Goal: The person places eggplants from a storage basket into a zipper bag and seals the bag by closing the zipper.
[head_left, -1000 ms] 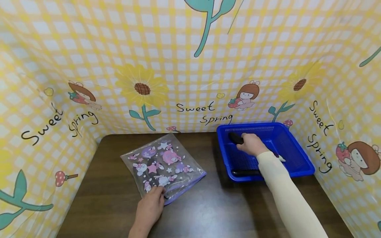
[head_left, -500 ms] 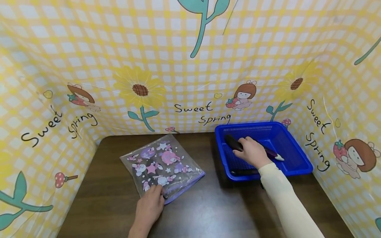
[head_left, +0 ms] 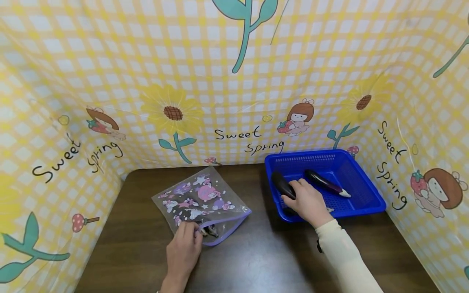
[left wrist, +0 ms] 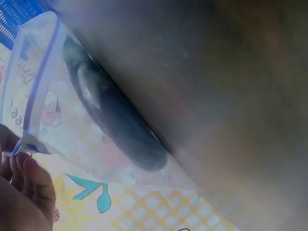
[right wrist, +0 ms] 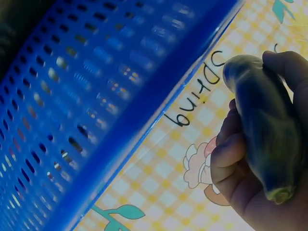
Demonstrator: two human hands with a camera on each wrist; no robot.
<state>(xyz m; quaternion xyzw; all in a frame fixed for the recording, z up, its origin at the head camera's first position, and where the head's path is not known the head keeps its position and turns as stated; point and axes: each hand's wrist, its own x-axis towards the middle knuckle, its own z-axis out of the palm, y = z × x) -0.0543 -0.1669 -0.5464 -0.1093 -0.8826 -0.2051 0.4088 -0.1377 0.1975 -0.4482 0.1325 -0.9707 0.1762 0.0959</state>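
My left hand (head_left: 184, 246) pinches the purple-edged rim of a clear printed zip bag (head_left: 209, 193), its mouth parted. Dark eggplant shapes show inside the bag; in the left wrist view an eggplant (left wrist: 127, 130) lies along it, seen through the plastic. At the blue basket, my right hand (head_left: 309, 201) grips a dark eggplant (head_left: 281, 183) by its body, fingers and thumb wrapped round it in the right wrist view. A second eggplant (head_left: 324, 182) with a pale stem end lies in the basket. Another dark one is mostly hidden under the right hand.
The perforated blue basket (head_left: 366, 209) stands at the back right of the dark wooden table (head_left: 242, 264). A yellow checked cloth (head_left: 234, 93) with printed flowers and lettering walls in the back and both sides.
My left hand has raised the bag's rim, so its mouth gapes and stem ends show. The right hand has drawn its eggplant slightly toward me, uncovering the eggplant behind it.
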